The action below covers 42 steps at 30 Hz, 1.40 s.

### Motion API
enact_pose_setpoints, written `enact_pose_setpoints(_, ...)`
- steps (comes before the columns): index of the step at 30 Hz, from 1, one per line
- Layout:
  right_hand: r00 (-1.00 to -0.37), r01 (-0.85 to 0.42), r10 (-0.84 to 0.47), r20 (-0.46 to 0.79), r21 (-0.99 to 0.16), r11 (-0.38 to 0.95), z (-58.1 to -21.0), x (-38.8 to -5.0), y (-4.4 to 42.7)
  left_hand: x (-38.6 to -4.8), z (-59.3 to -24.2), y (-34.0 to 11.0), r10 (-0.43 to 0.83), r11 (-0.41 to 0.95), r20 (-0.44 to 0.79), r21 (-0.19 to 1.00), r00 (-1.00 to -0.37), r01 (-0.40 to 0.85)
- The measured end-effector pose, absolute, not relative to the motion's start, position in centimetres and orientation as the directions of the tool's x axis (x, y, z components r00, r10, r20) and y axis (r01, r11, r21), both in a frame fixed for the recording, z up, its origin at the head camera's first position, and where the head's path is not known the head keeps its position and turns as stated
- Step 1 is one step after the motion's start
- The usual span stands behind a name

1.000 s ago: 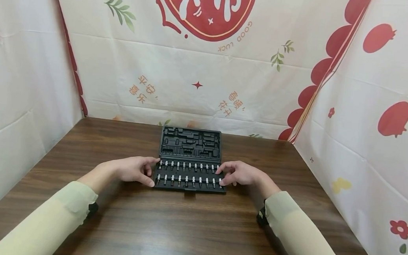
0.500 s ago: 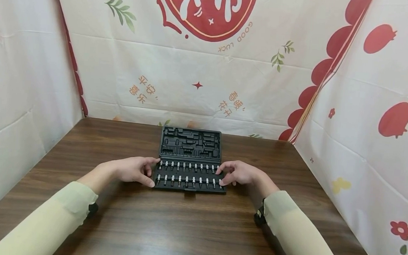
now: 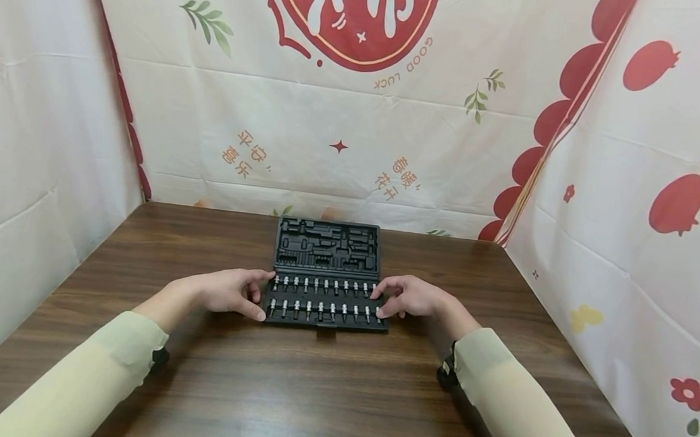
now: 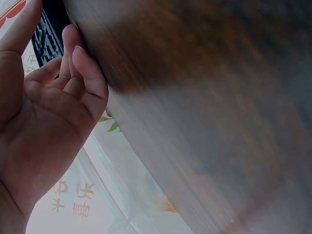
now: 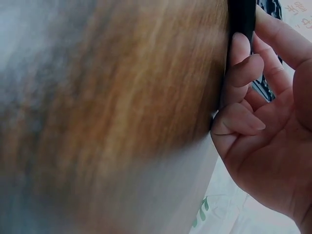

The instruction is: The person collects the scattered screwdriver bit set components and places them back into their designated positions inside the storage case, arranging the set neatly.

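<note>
An open black bit socket case [image 3: 326, 297] lies on the table, its lid [image 3: 328, 244] laid back and moulded inside. Two rows of silver bit sockets [image 3: 320, 308] fill the base. At the base's left side, my left hand [image 3: 223, 289] holds the case, index finger at the rear corner and thumb at the front one. My right hand [image 3: 413, 297] grips the right end, thumb and index finger reaching over the rim beside the endmost sockets. Both wrist views show the remaining fingers curled against the case's side: left hand [image 4: 53, 112], right hand [image 5: 268, 131].
The case rests on a dark wood-grain table [image 3: 313, 392]. Printed cloth walls rise behind it [image 3: 339, 109], on the left [image 3: 33, 122] and on the right [image 3: 621, 264].
</note>
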State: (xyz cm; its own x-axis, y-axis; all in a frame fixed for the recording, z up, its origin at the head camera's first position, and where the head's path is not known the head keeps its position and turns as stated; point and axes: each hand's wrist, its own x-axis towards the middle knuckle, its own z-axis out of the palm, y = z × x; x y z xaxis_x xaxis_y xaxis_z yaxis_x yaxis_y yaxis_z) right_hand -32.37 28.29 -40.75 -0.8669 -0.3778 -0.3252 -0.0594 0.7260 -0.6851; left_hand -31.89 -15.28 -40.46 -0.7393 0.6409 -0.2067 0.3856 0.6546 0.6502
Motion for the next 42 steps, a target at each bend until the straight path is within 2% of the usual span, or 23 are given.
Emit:
enact_pose_setpoints(16,-0.883,-0.045,-0.357,-0.305,-0.702,0.711,-41.0,-32.0,28.4,-31.9,-40.5,-15.2,0.634,0.658,-0.209,0.653,-0.745,0.376)
enact_pose_setpoints(27,-0.874,-0.105,-0.399,-0.276,-0.695,0.711,-41.0,-31.5,29.2,-32.1,-41.0,-15.3,0.639,0.641,-0.206,0.676,-0.742,0.364)
enact_pose_setpoints(31,-0.894,-0.097,-0.375,-0.248,-0.709,0.699,-40.8,-31.6,30.0,-32.0,-41.0,-15.2,0.637,0.646,-0.209,0.671,-0.742,0.365)
enact_pose_setpoints(42,-0.960,-0.054,-0.270,-0.071,-0.902,0.428,-39.2,-33.6,30.8,-32.1,-40.7,-15.3,0.633,0.650,-0.210,0.668,-0.745,0.363)
